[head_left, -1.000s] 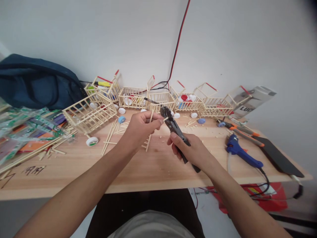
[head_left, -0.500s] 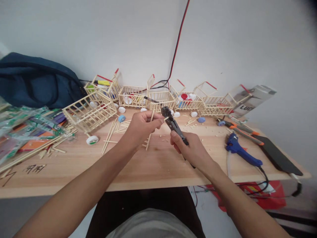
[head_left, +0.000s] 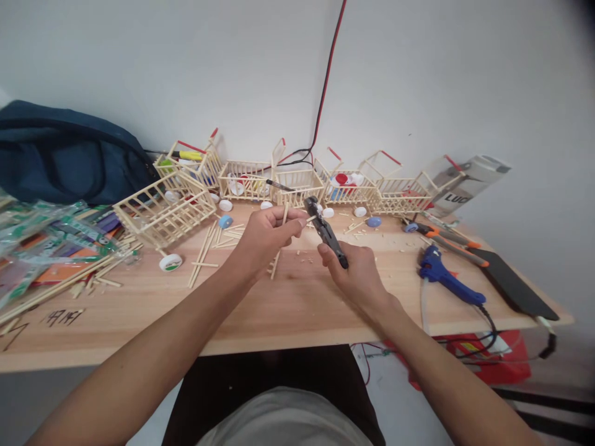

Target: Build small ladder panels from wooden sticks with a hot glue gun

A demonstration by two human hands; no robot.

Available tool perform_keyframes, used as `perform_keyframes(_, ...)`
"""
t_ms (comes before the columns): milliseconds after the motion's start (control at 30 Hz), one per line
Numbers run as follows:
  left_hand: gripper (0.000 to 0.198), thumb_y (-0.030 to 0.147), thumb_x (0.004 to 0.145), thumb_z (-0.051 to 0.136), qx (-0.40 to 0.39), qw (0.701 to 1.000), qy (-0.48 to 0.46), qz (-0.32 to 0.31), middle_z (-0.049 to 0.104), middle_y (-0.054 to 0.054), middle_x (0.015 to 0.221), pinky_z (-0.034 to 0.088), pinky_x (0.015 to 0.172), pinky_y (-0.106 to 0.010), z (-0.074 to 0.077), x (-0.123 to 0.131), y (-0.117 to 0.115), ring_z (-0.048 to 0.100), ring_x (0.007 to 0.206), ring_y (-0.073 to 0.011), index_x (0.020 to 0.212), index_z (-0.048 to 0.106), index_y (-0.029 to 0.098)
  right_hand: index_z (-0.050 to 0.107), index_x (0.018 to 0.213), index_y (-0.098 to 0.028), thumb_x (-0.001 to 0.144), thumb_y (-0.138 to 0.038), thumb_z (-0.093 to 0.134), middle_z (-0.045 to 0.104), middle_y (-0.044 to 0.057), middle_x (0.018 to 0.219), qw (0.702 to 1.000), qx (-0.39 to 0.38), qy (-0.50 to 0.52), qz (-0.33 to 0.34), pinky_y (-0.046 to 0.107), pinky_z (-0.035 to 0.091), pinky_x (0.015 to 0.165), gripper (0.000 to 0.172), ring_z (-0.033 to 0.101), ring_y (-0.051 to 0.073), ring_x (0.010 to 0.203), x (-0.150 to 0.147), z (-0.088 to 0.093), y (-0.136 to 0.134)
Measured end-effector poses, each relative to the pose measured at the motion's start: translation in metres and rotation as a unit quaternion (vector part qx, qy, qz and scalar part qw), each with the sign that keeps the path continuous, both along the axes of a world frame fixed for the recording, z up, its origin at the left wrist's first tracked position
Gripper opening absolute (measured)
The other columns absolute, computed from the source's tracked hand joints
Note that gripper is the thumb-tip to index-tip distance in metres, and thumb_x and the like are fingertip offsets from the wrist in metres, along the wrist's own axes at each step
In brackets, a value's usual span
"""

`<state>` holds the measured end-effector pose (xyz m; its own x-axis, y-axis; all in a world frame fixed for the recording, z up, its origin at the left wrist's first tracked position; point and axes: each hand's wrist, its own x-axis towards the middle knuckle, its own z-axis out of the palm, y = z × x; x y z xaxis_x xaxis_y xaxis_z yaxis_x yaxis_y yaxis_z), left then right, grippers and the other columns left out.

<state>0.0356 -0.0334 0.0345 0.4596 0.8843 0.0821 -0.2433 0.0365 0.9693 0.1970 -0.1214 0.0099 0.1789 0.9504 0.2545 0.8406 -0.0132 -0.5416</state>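
Observation:
My left hand (head_left: 272, 238) is closed on thin wooden sticks. One longer stick (head_left: 276, 263) passes through its fingers and slants down toward the table. A short stick end (head_left: 310, 218) pokes out from the thumb and forefinger, at the jaws of the dark pliers (head_left: 324, 229). Around the handles of those pliers my right hand (head_left: 356, 269) is wrapped. Whether the jaws touch the stick is too small to tell. Behind the hands stands a row of little stick-built carts (head_left: 302, 186) with red handles; a larger one (head_left: 165, 207) leans at the left.
Loose sticks (head_left: 202, 254) and bottle caps (head_left: 225, 222) lie about the wooden table (head_left: 297, 322). A blue glue gun (head_left: 449, 279), orange-handled pliers (head_left: 458, 241) and a black slab (head_left: 515, 285) are at right. Plastic packets (head_left: 60, 235) and a dark blue bag (head_left: 69, 152) occupy the left.
The pliers' handle end that stuck out below my right hand is now out of sight, and the handles look closer together. My left hand keeps its hold; the view has shifted slightly.

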Motion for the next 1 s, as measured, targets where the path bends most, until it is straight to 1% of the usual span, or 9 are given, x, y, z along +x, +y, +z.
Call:
perform_keyframes(133, 0.016, 0.022, 0.074, 0.072, -0.031, 0.998, -0.038, -0.045, 0.055, 0.003, 0.061, 0.027, 0.048, -0.019, -0.002, -0.001, 0.002, 0.038, 0.05, -0.0048, 0.088, 0.069, 0.013, 0.057, 0.069, -0.019, 0.089, -0.072, 0.032, 0.058, 0.004, 0.057, 1.0, -0.01, 0.012, -0.026, 0.028, 0.033, 0.057, 0.062, 0.054, 0.018, 0.055, 0.007, 0.002, 0.002)
perform_keyframes(233, 0.018, 0.014, 0.078, 0.068, -0.124, 0.986, -0.061, -0.095, 0.057, 0.0, 0.066, 0.034, 0.051, -0.018, -0.003, -0.002, 0.004, 0.045, 0.054, -0.0055, 0.096, 0.068, 0.011, 0.057, 0.081, -0.02, 0.089, -0.073, 0.031, 0.058, 0.002, 0.056, 0.996, -0.029, 0.025, -0.078, 0.028, 0.034, 0.057, 0.06, 0.056, 0.019, 0.055, 0.018, 0.007, 0.005)
perform_keyframes(333, 0.016, 0.003, 0.082, 0.058, -0.22, 0.966, -0.07, -0.118, 0.061, -0.003, 0.073, 0.046, 0.061, -0.021, -0.003, -0.003, 0.006, 0.056, 0.061, -0.008, 0.094, 0.066, 0.008, 0.056, 0.082, -0.02, 0.089, -0.072, 0.031, 0.062, 0.004, 0.06, 0.992, -0.07, -0.006, -0.103, 0.029, 0.035, 0.059, 0.058, 0.057, 0.02, 0.057, 0.029, 0.01, 0.006)
perform_keyframes(467, 0.016, -0.001, 0.085, 0.051, -0.274, 0.951, -0.082, -0.118, 0.067, -0.01, 0.083, 0.053, 0.072, -0.027, -0.004, -0.002, 0.007, 0.065, 0.072, -0.0131, 0.086, 0.064, 0.009, 0.059, 0.078, -0.02, 0.09, -0.071, 0.029, 0.066, 0.008, 0.068, 0.986, -0.102, -0.063, -0.115, 0.03, 0.036, 0.063, 0.061, 0.061, 0.023, 0.066, 0.036, 0.009, 0.006)
perform_keyframes(567, 0.017, -0.003, 0.086, 0.05, -0.281, 0.949, -0.082, -0.115, 0.066, -0.01, 0.08, 0.053, 0.071, -0.026, -0.006, -0.001, 0.008, 0.064, 0.07, -0.0128, 0.085, 0.064, 0.008, 0.063, 0.085, -0.019, 0.089, -0.073, 0.027, 0.067, 0.01, 0.071, 0.98, -0.116, -0.104, -0.126, 0.03, 0.035, 0.06, 0.065, 0.063, 0.026, 0.069, 0.037, 0.007, 0.006)
perform_keyframes(667, 0.02, -0.004, 0.085, 0.049, -0.266, 0.954, -0.085, -0.105, 0.061, -0.006, 0.074, 0.051, 0.067, -0.024, -0.007, -0.002, 0.008, 0.059, 0.063, -0.0102, 0.087, 0.064, 0.008, 0.065, 0.093, -0.018, 0.088, -0.073, 0.027, 0.068, 0.013, 0.072, 0.962, -0.147, -0.176, -0.149, 0.031, 0.032, 0.057, 0.068, 0.065, 0.03, 0.072, 0.04, 0.007, 0.007)
perform_keyframes(767, 0.02, -0.004, 0.084, 0.048, -0.249, 0.96, -0.088, -0.096, 0.057, -0.003, 0.071, 0.048, 0.062, -0.021, -0.007, -0.003, 0.008, 0.056, 0.062, -0.0092, 0.087, 0.063, 0.009, 0.064, 0.097, -0.016, 0.088, -0.072, 0.028, 0.07, 0.017, 0.081, 0.945, -0.175, -0.218, -0.172, 0.033, 0.035, 0.058, 0.067, 0.066, 0.033, 0.077, 0.044, 0.005, 0.007)
perform_keyframes(900, 0.019, -0.001, 0.086, 0.048, -0.233, 0.963, -0.088, -0.099, 0.055, -0.003, 0.072, 0.04, 0.054, -0.018, -0.007, -0.004, 0.009, 0.051, 0.06, -0.0076, 0.086, 0.065, 0.008, 0.062, 0.106, -0.011, 0.088, -0.07, 0.033, 0.068, 0.023, 0.101, 0.935, -0.175, -0.243, -0.192, 0.039, 0.042, 0.068, 0.068, 0.065, 0.036, 0.091, 0.046, -0.002, 0.007)
perform_keyframes(1000, 0.019, 0.005, 0.09, 0.047, -0.209, 0.968, -0.103, -0.088, 0.054, -0.002, 0.067, 0.037, 0.051, -0.017, -0.006, -0.005, 0.011, 0.048, 0.056, -0.0069, 0.084, 0.065, 0.008, 0.06, 0.112, -0.008, 0.088, -0.07, 0.035, 0.064, 0.024, 0.106, 0.932, -0.161, -0.264, -0.19, 0.042, 0.043, 0.078, 0.071, 0.061, 0.038, 0.099, 0.045, -0.01, 0.006)
